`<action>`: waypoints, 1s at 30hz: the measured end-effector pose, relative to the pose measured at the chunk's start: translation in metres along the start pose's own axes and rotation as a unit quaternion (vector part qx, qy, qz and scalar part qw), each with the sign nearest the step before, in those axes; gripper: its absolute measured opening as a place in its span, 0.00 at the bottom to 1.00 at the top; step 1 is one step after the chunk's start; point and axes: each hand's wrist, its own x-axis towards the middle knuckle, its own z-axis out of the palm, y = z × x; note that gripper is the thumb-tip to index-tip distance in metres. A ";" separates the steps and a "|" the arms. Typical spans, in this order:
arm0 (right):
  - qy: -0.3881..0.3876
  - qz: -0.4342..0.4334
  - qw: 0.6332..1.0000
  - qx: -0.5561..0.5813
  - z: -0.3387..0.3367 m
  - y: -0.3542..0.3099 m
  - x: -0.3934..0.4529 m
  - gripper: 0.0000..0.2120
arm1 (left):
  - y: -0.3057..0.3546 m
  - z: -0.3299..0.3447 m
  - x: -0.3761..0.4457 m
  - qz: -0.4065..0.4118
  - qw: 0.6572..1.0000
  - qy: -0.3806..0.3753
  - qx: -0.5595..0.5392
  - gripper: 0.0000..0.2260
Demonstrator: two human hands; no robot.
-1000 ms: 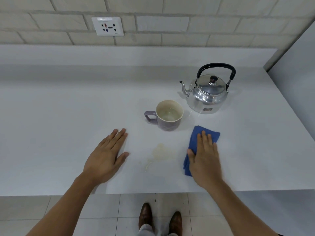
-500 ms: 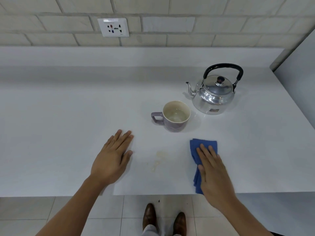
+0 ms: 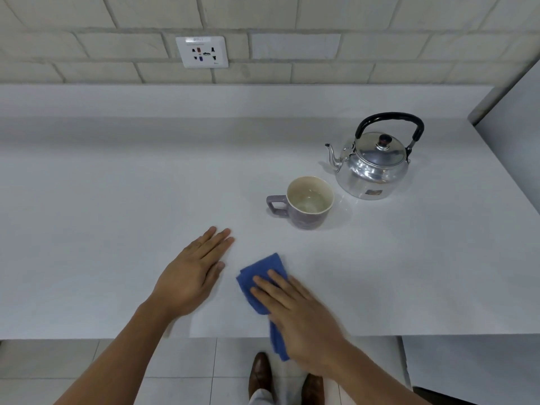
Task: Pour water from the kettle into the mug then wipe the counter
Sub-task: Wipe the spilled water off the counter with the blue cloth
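Observation:
A shiny metal kettle (image 3: 372, 168) with a black handle stands upright at the back right of the white counter (image 3: 117, 200), spout pointing left. In front of it sits a purple mug (image 3: 306, 203) with a cream inside, holding a little water, handle to the left. My right hand (image 3: 298, 320) lies flat on a blue cloth (image 3: 263, 273), pressing it to the counter near the front edge; the cloth's tail hangs over the edge. My left hand (image 3: 194, 276) rests flat on the counter just left of the cloth, fingers together, holding nothing.
A brick wall with a white power socket (image 3: 202, 52) runs behind the counter. A grey wall panel (image 3: 514, 118) closes off the right side. Below the counter's front edge are a tiled floor and my brown shoes (image 3: 261, 375).
My right hand has slid the blue cloth to the left, over the spot where a faint yellowish spill showed. The spill is no longer visible. My left hand has stayed flat.

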 end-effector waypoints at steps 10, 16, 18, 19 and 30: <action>0.082 0.177 0.979 0.055 -0.008 0.021 0.027 0.29 | -0.001 0.001 -0.001 -0.002 0.998 0.045 -0.031 0.25; 0.033 0.043 0.999 0.004 0.011 -0.035 0.064 0.31 | -0.006 0.004 0.000 -0.004 0.998 0.037 -0.042 0.25; 0.002 -0.011 1.000 -0.022 0.010 -0.031 0.043 0.31 | -0.007 0.004 0.000 -0.002 0.999 0.032 -0.035 0.25; -0.007 -0.026 0.999 -0.028 0.008 -0.023 0.029 0.31 | -0.008 0.004 0.000 0.000 0.999 0.032 -0.028 0.25; 0.032 0.166 0.986 0.007 -0.022 0.021 0.019 0.27 | -0.006 0.006 0.000 -0.006 0.999 0.003 0.046 0.33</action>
